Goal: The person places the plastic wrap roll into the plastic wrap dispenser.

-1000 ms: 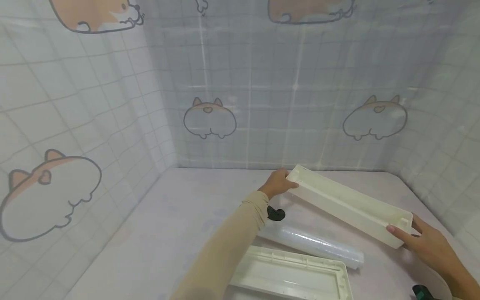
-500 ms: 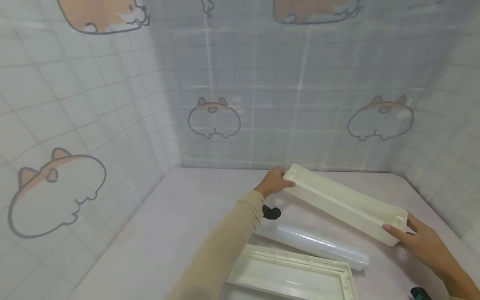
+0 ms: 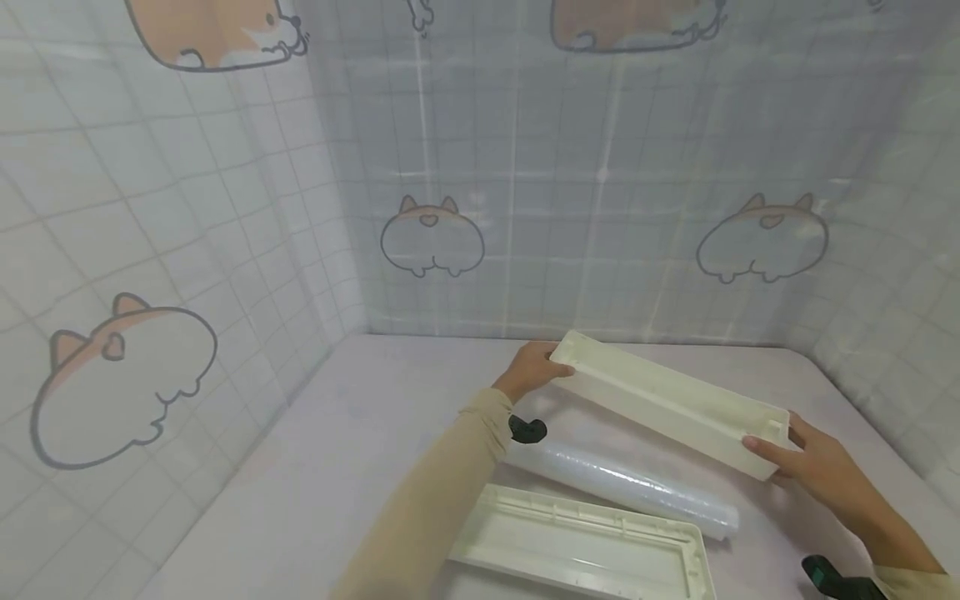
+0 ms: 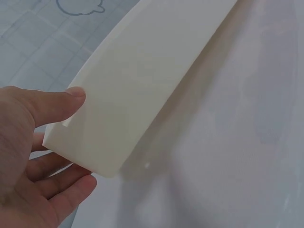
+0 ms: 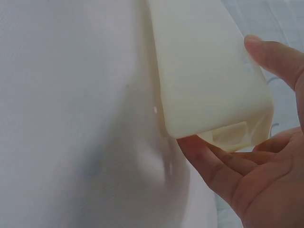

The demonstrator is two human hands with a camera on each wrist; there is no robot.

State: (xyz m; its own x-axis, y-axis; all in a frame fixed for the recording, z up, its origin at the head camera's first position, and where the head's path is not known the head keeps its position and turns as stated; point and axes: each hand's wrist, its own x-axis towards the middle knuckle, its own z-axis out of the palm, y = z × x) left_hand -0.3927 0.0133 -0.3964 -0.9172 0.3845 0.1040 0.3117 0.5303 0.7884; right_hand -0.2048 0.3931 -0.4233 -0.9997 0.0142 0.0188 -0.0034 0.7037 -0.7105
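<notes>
A long cream plastic box (image 3: 667,400), open at the top, is held by its two ends above the table. My left hand (image 3: 531,369) grips the far left end, thumb over the long near wall and fingers behind the end wall. At the right end my right hand (image 3: 817,458) holds it the same way, its thumb on the near rim and its fingers under the end in the right wrist view. Nearer to me lie a clear roll of plastic wrap (image 3: 622,482) and a cream rectangular lid (image 3: 585,546) with a raised, ribbed rim.
The pale table (image 3: 337,467) is bordered by walls (image 3: 585,250) covered in a tile-and-corgi print on the back and both sides. Black wrist devices show beside the left forearm (image 3: 442,492) and at the right wrist. The left forearm overlaps the lid's left end.
Both hands have shifted the box a little to the left and slightly nearer, still gripping its ends. The roll and lid stay in place; the head view has turned slightly.
</notes>
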